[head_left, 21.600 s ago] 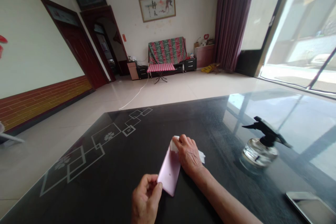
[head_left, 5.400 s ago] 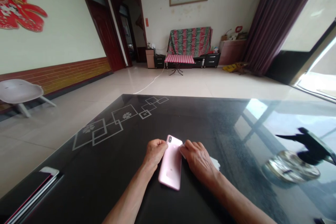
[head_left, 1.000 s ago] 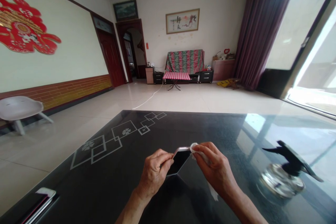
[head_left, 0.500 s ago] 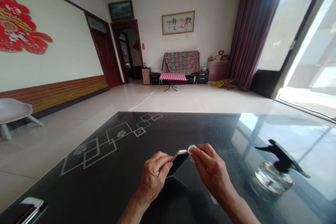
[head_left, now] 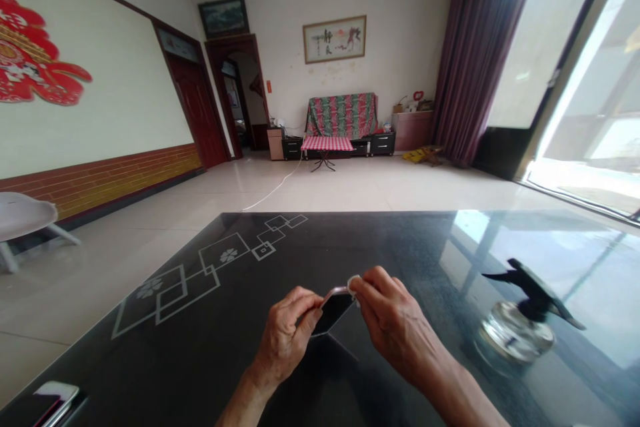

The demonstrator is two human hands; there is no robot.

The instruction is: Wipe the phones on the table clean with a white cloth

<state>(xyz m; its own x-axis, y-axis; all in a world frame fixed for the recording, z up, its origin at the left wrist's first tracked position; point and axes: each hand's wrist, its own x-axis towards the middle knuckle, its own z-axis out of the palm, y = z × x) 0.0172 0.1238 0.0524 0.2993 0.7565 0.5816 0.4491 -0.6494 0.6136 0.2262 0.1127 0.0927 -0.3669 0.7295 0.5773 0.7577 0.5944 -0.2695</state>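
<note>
Between both hands, a thin smartphone (head_left: 334, 312) with a pinkish rim and dark screen is held tilted above the glossy black table (head_left: 280, 380). My left hand (head_left: 289, 330) pinches its left edge between thumb and fingers. A small wad of white tissue (head_left: 353, 285) is pinched in my right hand (head_left: 395, 313), pressed at the phone's upper right edge. Most of the tissue is hidden by my fingers. To the right of my right hand stands a clear spray bottle (head_left: 517, 337) with a black trigger head.
Another phone (head_left: 53, 403) with a silvery rim lies at the table's near left corner. A pale chair (head_left: 27, 217) stands on the floor at the left. Further off are a small checked-cloth table (head_left: 327, 143) and a cloth-covered object (head_left: 343, 115) against the wall.
My right hand has shifted slightly left, bringing the tissue closer onto the phone's edge. My left hand keeps its grip. The whole view has moved a little.
</note>
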